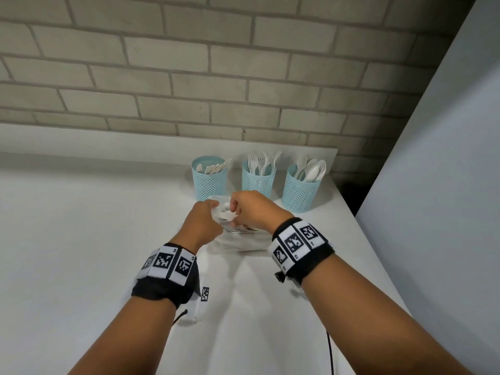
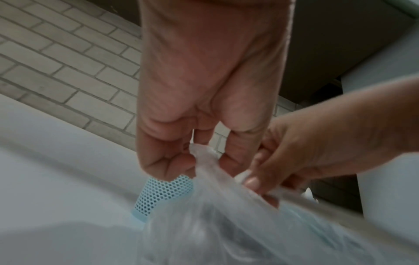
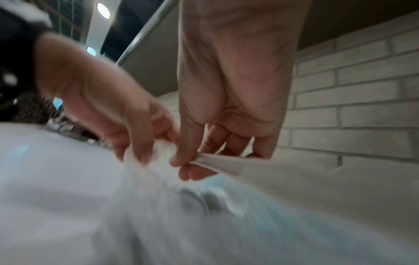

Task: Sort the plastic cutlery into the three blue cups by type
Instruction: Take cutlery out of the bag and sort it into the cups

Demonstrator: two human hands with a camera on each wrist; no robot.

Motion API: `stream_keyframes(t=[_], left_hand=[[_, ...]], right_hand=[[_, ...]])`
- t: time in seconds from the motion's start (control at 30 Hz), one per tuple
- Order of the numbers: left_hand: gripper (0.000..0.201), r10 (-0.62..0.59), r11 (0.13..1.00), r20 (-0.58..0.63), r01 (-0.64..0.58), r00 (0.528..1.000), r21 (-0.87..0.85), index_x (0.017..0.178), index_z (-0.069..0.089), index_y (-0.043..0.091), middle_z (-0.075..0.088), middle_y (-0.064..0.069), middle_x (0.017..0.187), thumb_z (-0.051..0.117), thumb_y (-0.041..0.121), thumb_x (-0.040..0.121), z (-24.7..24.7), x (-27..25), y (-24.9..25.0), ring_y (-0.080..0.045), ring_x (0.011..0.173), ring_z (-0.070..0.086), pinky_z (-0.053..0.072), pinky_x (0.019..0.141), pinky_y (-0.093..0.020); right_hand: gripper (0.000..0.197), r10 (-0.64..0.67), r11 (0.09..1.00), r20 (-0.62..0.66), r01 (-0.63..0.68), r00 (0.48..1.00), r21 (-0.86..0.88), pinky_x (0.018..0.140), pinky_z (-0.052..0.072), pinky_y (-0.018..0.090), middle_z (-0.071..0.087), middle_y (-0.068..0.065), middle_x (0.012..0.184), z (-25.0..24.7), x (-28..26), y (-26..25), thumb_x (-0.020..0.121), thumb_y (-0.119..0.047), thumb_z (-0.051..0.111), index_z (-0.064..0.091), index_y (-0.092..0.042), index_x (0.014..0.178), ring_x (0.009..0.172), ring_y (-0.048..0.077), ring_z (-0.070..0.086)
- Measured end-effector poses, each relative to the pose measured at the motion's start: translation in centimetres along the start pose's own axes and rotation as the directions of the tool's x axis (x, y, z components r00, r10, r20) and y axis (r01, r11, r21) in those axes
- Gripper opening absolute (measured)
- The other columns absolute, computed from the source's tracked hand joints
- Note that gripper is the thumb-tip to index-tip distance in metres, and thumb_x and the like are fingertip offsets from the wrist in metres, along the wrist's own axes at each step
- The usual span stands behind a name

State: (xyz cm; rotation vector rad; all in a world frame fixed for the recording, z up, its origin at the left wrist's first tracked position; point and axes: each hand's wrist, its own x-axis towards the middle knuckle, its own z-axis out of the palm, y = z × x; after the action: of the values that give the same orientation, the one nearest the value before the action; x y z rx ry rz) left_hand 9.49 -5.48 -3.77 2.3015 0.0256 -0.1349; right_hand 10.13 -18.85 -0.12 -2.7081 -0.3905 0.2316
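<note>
Left hand and right hand both pinch the clear bag top, just near the three blue cups.

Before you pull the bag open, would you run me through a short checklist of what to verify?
1. Left hand pinches the plastic bag: ok.
2. Right hand pinches the bag's other edge: ok.
3. Bag rests on the table, in front of the cups: ok.
4. Left cup, middle cup and right cup upright: ok.
5. Cups hold one type each, knives, forks, spoons: looks ok, left one hard to read.
6. What cutlery remains in the bag: cannot tell, blurred.
</note>
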Motion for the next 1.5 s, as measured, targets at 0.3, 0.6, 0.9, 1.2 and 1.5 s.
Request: stream_keyframes(t=[0.3, 0.6, 0.9, 1.2, 1.5], left_hand=[[0.069, 0.007, 0.997, 0.037, -0.005, 0.999, -0.078, 0.140, 0.038, 0.010, 0.038, -0.008, 0.143, 0.059, -0.008, 0.077, -0.8, -0.5, -0.4, -0.023, 0.130, 0.041, 0.038, 0.098, -0.025], [0.070, 0.044, 0.996, 0.084, -0.037, 0.995, -0.085, 0.142, 0.037, 0.013, 0.038, -0.004, 0.145, 0.060, -0.007, 0.078, -0.5, -1.0, 0.2, -0.019, 0.130, 0.040, 0.035, 0.089, -0.019], [0.068, 0.041, 0.992, 0.080, -0.032, 0.996, -0.118, 0.139, 0.040, 0.017, 0.040, -0.003, 0.143, 0.059, -0.007, 0.078, -1.2, -1.4, -0.2, -0.015, 0.111, 0.047, 0.039, 0.083, -0.021], [0.067, 0.066, 0.988, 0.051, -0.058, 0.997, -0.144, 0.138, 0.041, 0.016, 0.041, -0.004, 0.140, 0.059, -0.007, 0.078, -1.4, -1.2, 0.4, -0.015, 0.108, 0.045, 0.040, 0.081, -0.022], [0.066, 0.044, 0.972, 0.009, -0.041, 0.999, -0.233, 0.140, 0.040, 0.014, 0.044, -0.006, 0.137, 0.059, -0.005, 0.080, -1.2, -0.6, 0.2, -0.016, 0.101, 0.049, 0.043, 0.070, -0.020]], right_hand=[[0.043, -0.028, 0.981, 0.077, 0.042, 0.997, -0.191, 0.089, 0.043, 0.032, 0.049, 0.013, 0.120, 2.7, 1.4, 2.1, 0.080, -0.014, 0.068, 0.052, -0.009, 0.119, 0.107, 0.028, 0.052], [0.054, -0.045, 0.851, -0.027, 0.024, 0.999, -0.524, 0.092, 0.042, 0.040, 0.046, 0.012, 0.129, 5.9, 1.1, 2.7, 0.089, -0.033, 0.059, 0.037, -0.007, 0.131, 0.121, 0.027, 0.042], [0.023, -0.060, 0.967, 0.091, 0.080, 0.994, -0.242, 0.071, 0.036, 0.026, 0.066, 0.010, 0.105, 2.5, 1.2, 3.9, 0.086, -0.023, 0.062, 0.063, -0.006, 0.101, 0.088, 0.021, 0.056], [0.046, 0.040, 0.987, 0.074, -0.051, 0.996, 0.150, 0.083, 0.052, 0.031, 0.066, 0.001, 0.104, 0.3, 1.3, 4.4, 0.075, -0.034, 0.077, 0.060, -0.015, 0.113, 0.091, 0.019, 0.062], [0.016, -0.013, 0.958, 0.024, 0.006, 1.000, 0.287, 0.064, 0.037, 0.020, 0.054, -0.009, 0.077, -2.6, 0.2, 4.4, 0.084, -0.017, 0.068, 0.054, -0.022, 0.088, 0.073, 0.010, 0.051]])
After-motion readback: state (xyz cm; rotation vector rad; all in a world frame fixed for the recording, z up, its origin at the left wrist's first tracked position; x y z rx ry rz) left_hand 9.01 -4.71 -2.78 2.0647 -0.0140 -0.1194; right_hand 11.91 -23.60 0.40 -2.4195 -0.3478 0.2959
